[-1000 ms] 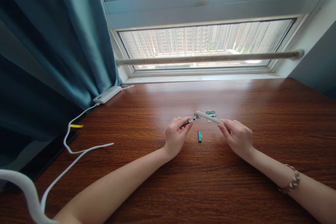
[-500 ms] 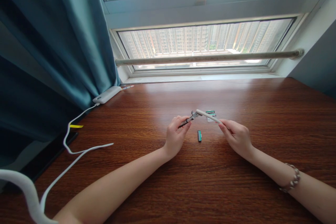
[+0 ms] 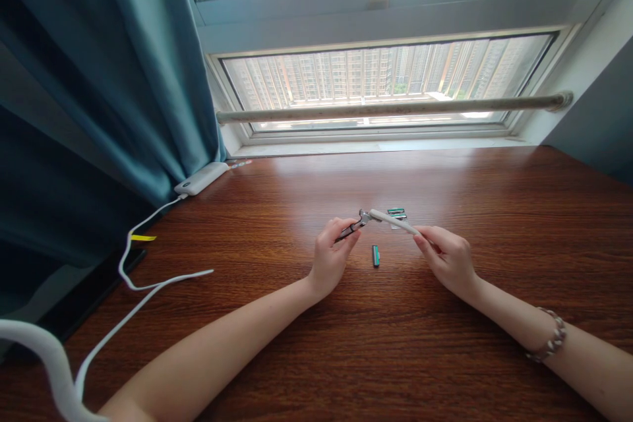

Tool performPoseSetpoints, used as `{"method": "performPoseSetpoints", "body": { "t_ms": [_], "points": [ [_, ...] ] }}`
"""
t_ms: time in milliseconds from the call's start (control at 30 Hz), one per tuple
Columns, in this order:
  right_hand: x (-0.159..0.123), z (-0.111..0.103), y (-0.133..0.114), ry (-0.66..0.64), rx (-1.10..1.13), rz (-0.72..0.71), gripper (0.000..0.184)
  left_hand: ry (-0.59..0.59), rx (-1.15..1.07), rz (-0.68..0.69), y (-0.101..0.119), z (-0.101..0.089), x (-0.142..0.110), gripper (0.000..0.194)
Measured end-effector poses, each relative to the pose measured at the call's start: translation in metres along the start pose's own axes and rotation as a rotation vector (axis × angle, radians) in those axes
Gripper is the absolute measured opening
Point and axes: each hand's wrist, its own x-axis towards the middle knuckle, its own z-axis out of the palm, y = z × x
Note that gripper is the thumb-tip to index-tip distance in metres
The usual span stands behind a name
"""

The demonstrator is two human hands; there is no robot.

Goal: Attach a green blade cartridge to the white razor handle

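My left hand (image 3: 330,256) is closed around the handle of a silver and black razor (image 3: 352,228), tilted up to the right. A white toothbrush (image 3: 394,220) is pinched in my right hand (image 3: 448,258), its head at the razor's top end. The bristles seem to touch the metal there, though the contact is too small to make out surely. Below and between both hands, a green and black razor cartridge (image 3: 376,256) lies on the table. Behind the toothbrush sit more green cartridges (image 3: 396,211) in what looks like a clear holder, partly covered by the brush.
The brown wooden table (image 3: 297,184) runs up to a window with a white rail (image 3: 395,109). A white power bank (image 3: 202,178) with a white cable (image 3: 129,264) lies at the left by the blue curtain (image 3: 148,79). A yellow strip (image 3: 144,238) is near the cable.
The toothbrush head has dipped slightly and turned a little against the razor's top. Both hands have otherwise kept their places, and the cartridges have not moved.
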Motion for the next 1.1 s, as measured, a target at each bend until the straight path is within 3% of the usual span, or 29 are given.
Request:
{"method": "performPoseSetpoints", "body": {
  "t_ms": [200,300,500,700,867,1033,1100],
  "points": [
    [0.0001,0.0000,-0.0003,0.038,-0.037,0.022,0.029,0.008,-0.069,-0.066,-0.0020,0.0006,0.0003,0.023],
    [0.0003,0.0011,-0.0001,0.027,0.000,-0.052,0.029,-0.050,-0.131,-0.085,-0.0002,0.0001,-0.0003,0.027],
    [-0.0003,0.0027,0.0014,0.067,0.021,0.062,0.026,-0.199,-0.373,-0.158,0.0018,0.0015,-0.0027,0.031],
    [-0.0024,0.0021,0.0007,-0.032,0.144,-0.120,0.025,-0.318,-0.700,-0.298,-0.0010,0.0060,-0.0023,0.032],
    [-0.0007,0.0061,0.0014,-0.010,0.104,-0.016,0.024,-0.338,-0.791,-0.338,0.0002,0.0068,-0.0023,0.032],
    [-0.0014,0.0063,0.0015,-0.096,0.147,-0.081,0.023,-0.380,-0.848,-0.358,0.0011,0.0076,-0.0023,0.032],
    [-0.0022,0.0065,0.0019,-0.074,0.136,-0.069,0.022,-0.385,-0.863,-0.358,0.0007,0.0079,-0.0017,0.032]
  ]
}}
